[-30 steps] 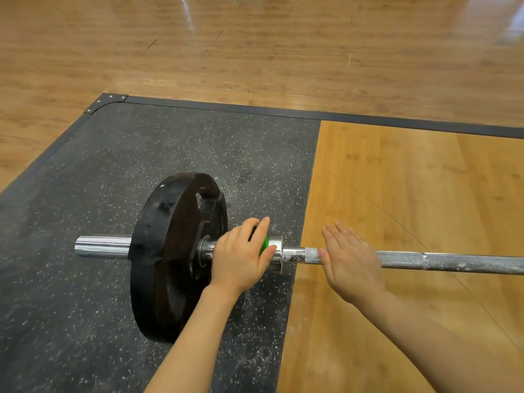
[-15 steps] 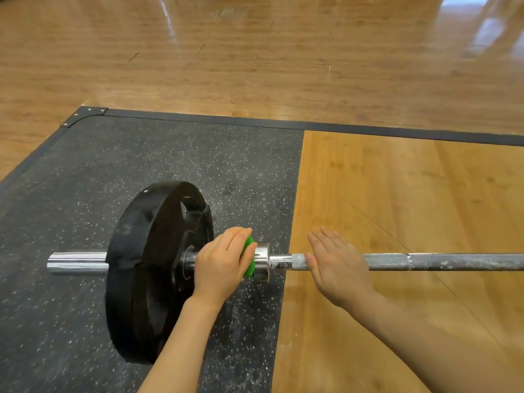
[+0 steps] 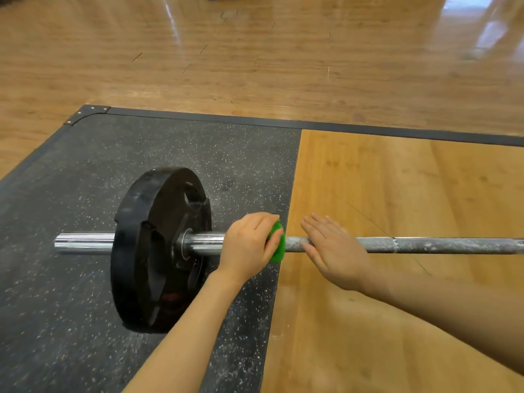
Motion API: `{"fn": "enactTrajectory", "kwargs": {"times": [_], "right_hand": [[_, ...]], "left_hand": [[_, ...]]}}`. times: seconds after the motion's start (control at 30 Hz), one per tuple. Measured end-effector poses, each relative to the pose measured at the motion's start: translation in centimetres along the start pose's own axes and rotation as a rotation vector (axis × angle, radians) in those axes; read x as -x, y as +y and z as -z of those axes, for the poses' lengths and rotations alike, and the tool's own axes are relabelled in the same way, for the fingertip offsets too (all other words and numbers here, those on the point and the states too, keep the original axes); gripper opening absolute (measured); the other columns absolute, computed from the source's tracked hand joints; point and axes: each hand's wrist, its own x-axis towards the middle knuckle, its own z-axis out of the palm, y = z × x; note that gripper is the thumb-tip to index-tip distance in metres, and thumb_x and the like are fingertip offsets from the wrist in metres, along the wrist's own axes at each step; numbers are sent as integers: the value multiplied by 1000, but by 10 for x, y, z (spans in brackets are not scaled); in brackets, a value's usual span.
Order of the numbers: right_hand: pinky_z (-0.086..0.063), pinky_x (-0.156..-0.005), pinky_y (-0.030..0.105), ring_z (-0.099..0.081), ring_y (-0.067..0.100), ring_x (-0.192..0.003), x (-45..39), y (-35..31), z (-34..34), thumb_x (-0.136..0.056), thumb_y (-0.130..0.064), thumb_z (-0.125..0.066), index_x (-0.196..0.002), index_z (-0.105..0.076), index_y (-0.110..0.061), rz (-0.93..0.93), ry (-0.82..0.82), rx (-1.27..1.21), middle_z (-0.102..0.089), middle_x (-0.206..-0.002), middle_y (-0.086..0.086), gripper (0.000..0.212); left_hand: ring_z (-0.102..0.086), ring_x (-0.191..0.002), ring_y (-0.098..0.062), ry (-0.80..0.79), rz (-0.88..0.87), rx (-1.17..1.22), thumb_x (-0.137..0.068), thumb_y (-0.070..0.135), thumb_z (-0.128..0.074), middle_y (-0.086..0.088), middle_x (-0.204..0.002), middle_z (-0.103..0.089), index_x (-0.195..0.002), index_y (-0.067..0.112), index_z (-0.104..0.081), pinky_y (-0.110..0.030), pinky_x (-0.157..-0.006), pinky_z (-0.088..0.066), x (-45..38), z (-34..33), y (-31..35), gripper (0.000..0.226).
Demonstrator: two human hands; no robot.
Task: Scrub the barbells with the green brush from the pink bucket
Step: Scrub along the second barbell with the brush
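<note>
Left hand [image 3: 249, 245] curled in a grip, right hand [image 3: 336, 252] flat with fingers straight.

Left of the fingers [image 3: 269, 226] the black plate [image 3: 158, 248] blocks the sleeve; right of them the bare shaft [image 3: 453, 245] runs open past the flat right hand [image 3: 334, 251].

We see a bright green brush [image 3: 277, 241] at centre, a black plate [image 3: 153, 245] at nine o'clock on white-speckled dark grey matting [image 3: 71, 171], and a silver bar [image 3: 439, 245] smeared white towards three o'clock.
</note>
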Motion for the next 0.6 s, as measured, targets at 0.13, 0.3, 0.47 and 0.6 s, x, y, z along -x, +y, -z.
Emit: {"fn": "enactTrajectory", "kwargs": {"times": [0.13,0.3,0.47,0.6], "right_hand": [[-13,-114,30,-39,27,-137,24,31,15,-102,-49,-7,-142,-44,-3,47,10,4,-44,-147,12,71],[-23,-108,36,-50,33,-128,42,48,13,-103,-44,-11,-132,-53,3,-11,26,44,-54,-136,19,70],[-21,-110,35,-51,33,-127,44,39,7,-103,-40,-14,-130,-55,5,-75,112,36,-55,-135,19,67],[-21,-112,37,-48,32,-130,46,43,-1,-104,-39,-16,-132,-53,5,-32,154,11,-52,-138,18,64]], "left_hand": [[-58,-103,-24,-136,-46,-46,-89,33,-54,-5,-108,-64,-112,8,-66,-37,-84,-50,9,1,2,35],[-47,-124,-27,-357,9,-66,-94,39,-45,-10,-136,-50,-133,6,-52,-39,-103,-43,5,12,2,52],[-48,-124,-30,-386,35,-70,-94,32,-46,-12,-133,-55,-130,1,-54,-38,-110,-34,7,16,9,49],[-53,-119,-32,-291,40,-104,-96,28,-39,-13,-128,-59,-125,-1,-59,-42,-107,-40,10,12,18,45]]}}
